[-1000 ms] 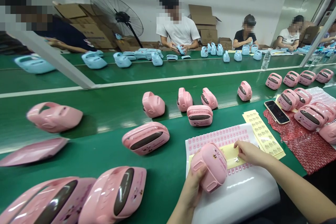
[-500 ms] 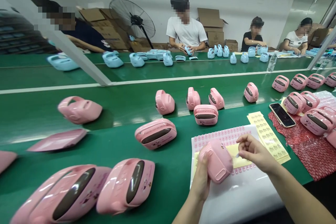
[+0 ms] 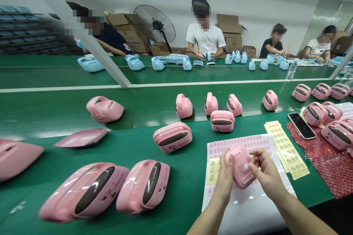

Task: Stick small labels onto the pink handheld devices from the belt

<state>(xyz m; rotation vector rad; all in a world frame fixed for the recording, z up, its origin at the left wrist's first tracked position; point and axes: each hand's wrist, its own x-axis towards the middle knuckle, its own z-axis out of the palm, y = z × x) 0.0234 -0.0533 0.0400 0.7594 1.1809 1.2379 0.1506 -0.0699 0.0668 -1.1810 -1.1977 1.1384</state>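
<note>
My left hand (image 3: 224,176) grips a pink plastic case (image 3: 240,167) from its left side and holds it above a white sheet of pink stickers (image 3: 234,143). My right hand (image 3: 266,170) is at the case's right side, fingers pinched on a small pale sticker (image 3: 246,166) pressed against the case's underside. A yellow backing strip (image 3: 213,170) lies on the sheet just left of my left hand.
More pink cases lie around on the green belt (image 3: 176,172), two large ones (image 3: 110,189) at the near left. Yellow sticker sheets (image 3: 286,148), a phone (image 3: 301,125) and red bubble wrap (image 3: 331,165) lie to the right. Other people work with blue cases (image 3: 187,62) across the far belt.
My right hand lifted a sticker off the sheet and brought it to the case. My left hand turned the case so its underside faces up. The view swung left.
</note>
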